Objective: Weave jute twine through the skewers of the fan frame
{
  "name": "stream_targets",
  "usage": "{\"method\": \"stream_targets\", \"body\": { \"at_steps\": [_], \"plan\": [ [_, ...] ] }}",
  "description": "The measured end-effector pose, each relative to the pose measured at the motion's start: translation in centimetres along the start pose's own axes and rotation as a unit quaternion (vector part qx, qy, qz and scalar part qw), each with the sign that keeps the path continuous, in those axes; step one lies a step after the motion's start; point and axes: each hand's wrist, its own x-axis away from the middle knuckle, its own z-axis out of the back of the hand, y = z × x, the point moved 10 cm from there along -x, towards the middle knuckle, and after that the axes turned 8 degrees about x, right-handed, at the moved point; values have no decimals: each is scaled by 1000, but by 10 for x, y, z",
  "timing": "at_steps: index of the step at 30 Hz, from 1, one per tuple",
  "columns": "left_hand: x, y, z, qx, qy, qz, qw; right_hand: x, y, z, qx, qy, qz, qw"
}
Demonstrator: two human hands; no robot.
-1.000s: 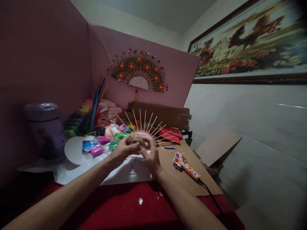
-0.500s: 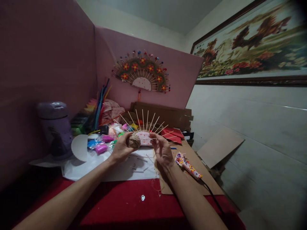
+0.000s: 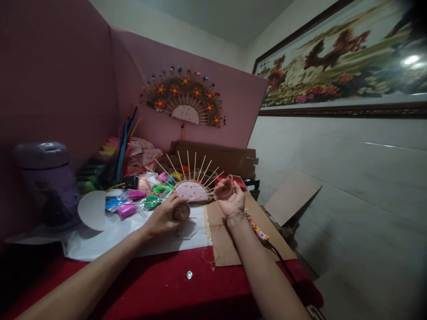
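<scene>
My left hand (image 3: 167,218) is closed around a ball of brown yarn (image 3: 182,211), with its fingertips at the lower left edge of a half-round fan frame (image 3: 191,191). The frame has a white, red-dotted centre with thin wooden sticks (image 3: 195,165) spreading out from it. Brown yarn runs along the curved edge of that centre. To the right of the frame, my right hand (image 3: 230,198) is turned palm up with curled fingers. A strand of yarn (image 3: 232,183) loops at these fingers; its exact path is hard to make out.
A finished fan (image 3: 185,98) with orange flowers hangs on the pink board (image 3: 233,98). Several coloured clay packets (image 3: 126,210) lie left, near a purple flask (image 3: 46,186). A flower-patterned glue gun (image 3: 258,231) rests on cardboard (image 3: 227,253). A clear gem (image 3: 189,274) lies on the red cloth (image 3: 150,284).
My right hand has moved right, away from the dotted centre, and turned palm up with the yarn strand. My left hand and the yarn ball have dropped slightly lower. The view has shifted right.
</scene>
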Motion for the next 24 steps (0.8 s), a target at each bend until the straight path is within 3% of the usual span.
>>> {"method": "stream_targets", "body": {
  "at_steps": [6,13,16,20,24],
  "plan": [
    [0,-3,1,4,-15,39,999,-4,-9,6,43,14,34,998],
    [-28,11,16,81,62,56,993,14,3,-30,55,-39,18,998],
    [-45,13,3,138,52,103,984,22,7,-41,71,-48,17,996],
    [-59,27,-12,130,52,71,988,26,8,-47,108,-57,25,992],
    [-53,26,-8,108,71,80,988,24,6,-44,100,-48,26,993]
  ]
}}
